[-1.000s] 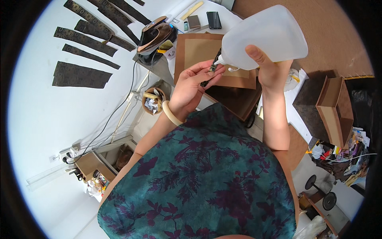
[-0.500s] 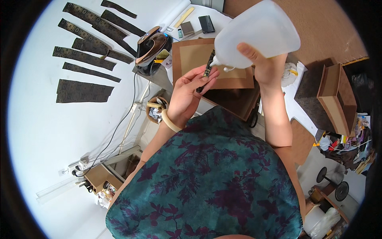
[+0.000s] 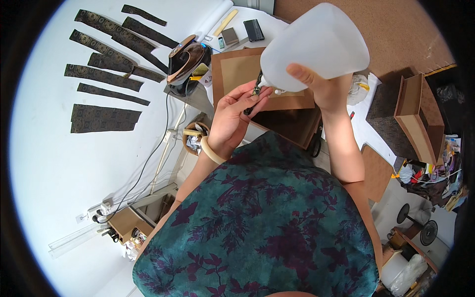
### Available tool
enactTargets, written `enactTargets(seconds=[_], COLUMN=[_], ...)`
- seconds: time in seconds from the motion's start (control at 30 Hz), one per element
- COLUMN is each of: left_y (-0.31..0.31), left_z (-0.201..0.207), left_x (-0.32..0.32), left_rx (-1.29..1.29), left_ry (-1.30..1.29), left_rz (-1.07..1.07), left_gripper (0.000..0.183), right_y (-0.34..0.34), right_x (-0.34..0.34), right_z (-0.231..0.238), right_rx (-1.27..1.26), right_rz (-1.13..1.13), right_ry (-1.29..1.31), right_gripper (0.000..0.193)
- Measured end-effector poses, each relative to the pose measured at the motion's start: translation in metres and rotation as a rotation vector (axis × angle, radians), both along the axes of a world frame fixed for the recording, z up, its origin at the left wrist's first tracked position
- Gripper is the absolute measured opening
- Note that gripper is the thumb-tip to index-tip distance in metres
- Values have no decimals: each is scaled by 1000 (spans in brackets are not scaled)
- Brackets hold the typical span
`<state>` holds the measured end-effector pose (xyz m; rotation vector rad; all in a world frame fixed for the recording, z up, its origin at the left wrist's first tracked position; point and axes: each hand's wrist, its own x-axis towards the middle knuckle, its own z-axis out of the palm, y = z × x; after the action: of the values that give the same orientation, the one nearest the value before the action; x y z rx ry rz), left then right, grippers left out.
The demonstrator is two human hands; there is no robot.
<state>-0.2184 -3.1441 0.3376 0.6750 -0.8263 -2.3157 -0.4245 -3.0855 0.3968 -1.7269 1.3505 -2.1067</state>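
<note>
My left hand (image 3: pixel 236 108) pinches a narrow dark strip of gold-patterned fabric (image 3: pixel 250 110) between thumb and fingers. In my right hand (image 3: pixel 326 89) is a large translucent white squeeze bottle (image 3: pixel 319 44), tipped so its nozzle points down to the left. The nozzle tip (image 3: pixel 264 82) is at the upper part of the strip; whether it touches cannot be told. A small white cap hangs beside the nozzle. Beneath both hands lies a brown-bordered tan panel (image 3: pixel 292 102). The fingers behind the bottle are hidden.
Several dark patterned fabric pieces (image 3: pixel 106 119) lie on the white surface at left. An iron (image 3: pixel 187 64) with a cord stands beside them. A black box (image 3: pixel 254 30) is at the back. At right sits an open brown box (image 3: pixel 418 119); a waste basket (image 3: pixel 190 141) stands below left.
The bottle has moved slightly left and down, bringing its nozzle along the strip. My left hand keeps hold of the strip in nearly the same place.
</note>
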Motion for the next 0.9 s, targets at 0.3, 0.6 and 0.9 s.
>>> enactTargets(seconds=[0.3, 0.6, 0.9], left_y=[0, 1, -7], left_z=[5, -16, -45], left_x=[-6, -21, -24], left_rx=[-16, -109, 156], left_ry=[-39, -117, -184], left_rz=[-35, -113, 79], left_gripper=[35, 37, 33], right_y=[1, 20, 125], right_x=[-14, -52, -130], right_z=[-8, -59, -192], right_rx=[-18, -173, -623], right_rz=[-219, -132, 5], right_ry=[156, -826, -1805], right_gripper=[51, 49, 49])
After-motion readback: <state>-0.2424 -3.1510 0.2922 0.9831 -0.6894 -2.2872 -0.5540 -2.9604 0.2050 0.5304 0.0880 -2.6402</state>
